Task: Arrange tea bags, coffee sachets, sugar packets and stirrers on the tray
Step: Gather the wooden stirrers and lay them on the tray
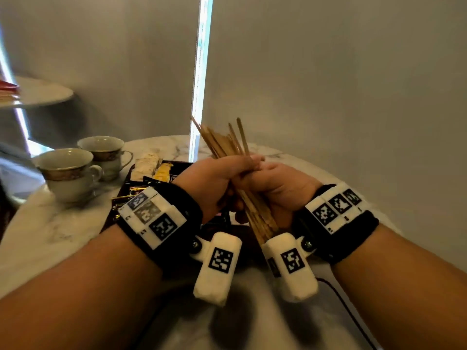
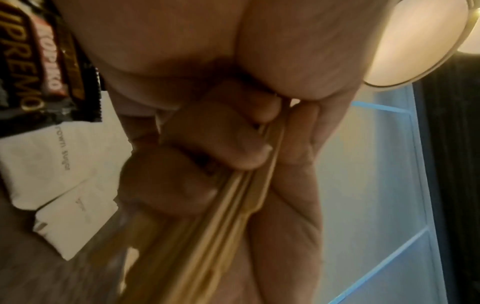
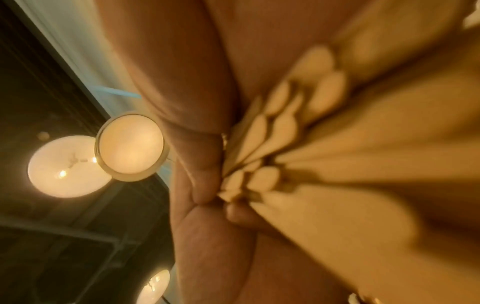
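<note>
Both my hands hold one bundle of wooden stirrers (image 1: 223, 144) upright and tilted left, above the black tray (image 1: 112, 218). My left hand (image 1: 222, 178) grips the bundle at its middle; in the left wrist view its fingers (image 2: 221, 148) curl round the stirrers (image 2: 228, 197). My right hand (image 1: 275, 184) wraps the same bundle from the right, and the right wrist view shows the stirrers' rounded ends (image 3: 275, 131) against its palm (image 3: 205, 164). White sugar packets (image 1: 146, 164), a yellow sachet (image 1: 164, 170) and black coffee sachets (image 2: 26, 72) lie on the tray. My arms hide most of the tray.
Two gold-rimmed teacups (image 1: 68, 170) (image 1: 106, 151) stand on the marble table (image 1: 50, 236) left of the tray. A second round table (image 1: 43, 93) stands at the far left. A black cable (image 1: 348, 306) runs over the table's near right side.
</note>
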The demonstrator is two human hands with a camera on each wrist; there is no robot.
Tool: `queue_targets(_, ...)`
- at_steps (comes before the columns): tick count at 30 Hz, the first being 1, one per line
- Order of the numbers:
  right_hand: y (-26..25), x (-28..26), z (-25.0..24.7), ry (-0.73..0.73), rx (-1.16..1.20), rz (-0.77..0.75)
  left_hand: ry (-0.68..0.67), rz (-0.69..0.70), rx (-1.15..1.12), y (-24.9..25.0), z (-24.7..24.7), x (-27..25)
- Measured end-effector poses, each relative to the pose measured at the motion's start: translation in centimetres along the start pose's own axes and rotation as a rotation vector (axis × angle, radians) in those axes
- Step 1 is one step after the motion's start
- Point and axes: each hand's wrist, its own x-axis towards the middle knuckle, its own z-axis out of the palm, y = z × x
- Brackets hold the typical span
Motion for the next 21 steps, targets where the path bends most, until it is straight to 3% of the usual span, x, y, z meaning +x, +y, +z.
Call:
queue_targets(7,0.9,-0.1,-1.5,0.046,-0.105,-0.014,0.122,-0.012,-0.044,-0.5,0.2,0.6)
queue_targets(11,2.3,-0.7,-2.9,0.046,-0.074,0.05,0.23,0.064,-0.158,-0.3,0.8,0.3)
queue_targets(17,3.4,-0.9,-3.0,0.078,-0.178,-0.017,0.243,0.123,-0.153,-0.4,2.4,0.4)
queue_targets(21,3.5,-1.0,-3.6,0.026,0.024,-0.036,0.195,0.108,-0.054,0.2,3.4,1.3)
